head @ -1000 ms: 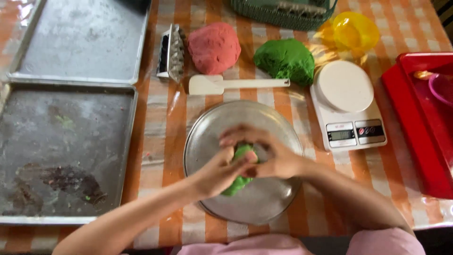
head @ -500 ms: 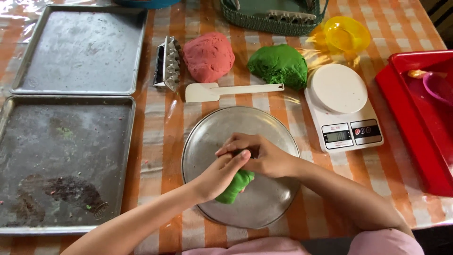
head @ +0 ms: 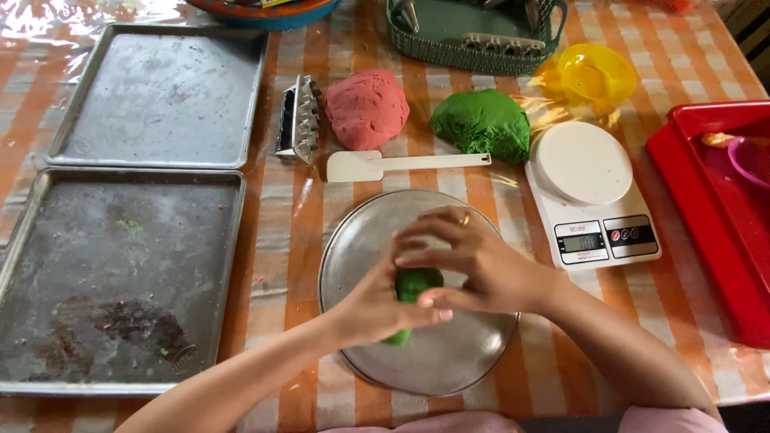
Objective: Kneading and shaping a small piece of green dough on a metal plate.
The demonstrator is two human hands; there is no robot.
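Observation:
Both of my hands are cupped around a small piece of green dough [head: 415,285] just above a round metal plate [head: 361,248]. My left hand [head: 377,309] holds it from below and the left. My right hand [head: 473,261], with a ring on one finger, covers it from above and the right. Most of the piece is hidden between my palms. Farther up the table lie a large lump of red dough [head: 366,107] and a large lump of green dough [head: 482,123], with a white spatula [head: 401,164] in front of them.
Two metal baking trays [head: 164,96] [head: 112,273] fill the left side. A metal mould [head: 298,119] stands beside the red dough. A white kitchen scale [head: 589,192], a yellow bowl [head: 597,74], a green basket [head: 473,32] and a red tray [head: 706,208] are on the right.
My hands have kept working the green piece over the plate, shifting slightly around it. The view has tilted down a little, so the table's contents sit lower in the frame.

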